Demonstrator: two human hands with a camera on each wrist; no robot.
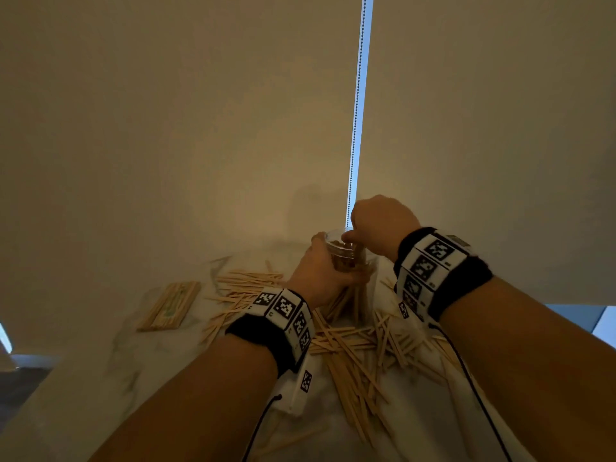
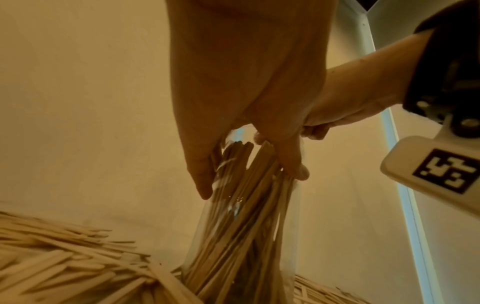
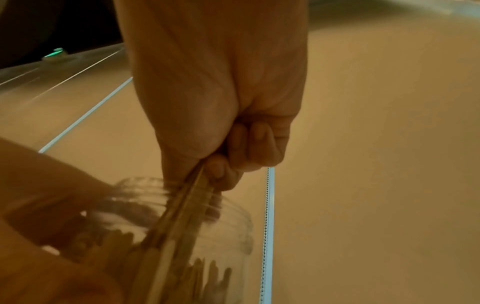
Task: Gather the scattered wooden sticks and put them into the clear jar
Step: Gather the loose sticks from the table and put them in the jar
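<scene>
Jar: the jar (image 1: 350, 258) is held upright on the worktop (image 1: 100, 371), in the midst of the loose sticks; a good many sticks are already seen standing inside it through the clear wall.
Sticks in hand: a small bundle (image 3: 187, 197) is being lowered through the jar's mouth, its lower ends already inside.
Right hand: the right hand (image 1: 383, 221) is set above the rim, its fingers (image 3: 249, 144) curled tight and pinching the top of the bundle against the thumb.
Left hand: the left hand (image 1: 320, 271) is wrapped round the jar's upper wall, thumb on one side and fingers (image 2: 291, 160) on the other, so that the jar is steadied.
Loose sticks: a wide scatter (image 1: 350, 348) is left on the worktop, to the left of the jar, before it and to its right.
Packet: a flat packet of sticks (image 1: 170, 305) lies apart at the left, untouched.
Progress: the task is judged to be partly done; the jar is partly filled, yet much of the scatter is still to be gathered, so several more handfuls are likely needed.
Background: a blind (image 1: 166, 128) with a bead chain (image 1: 358, 105) hangs behind.
</scene>
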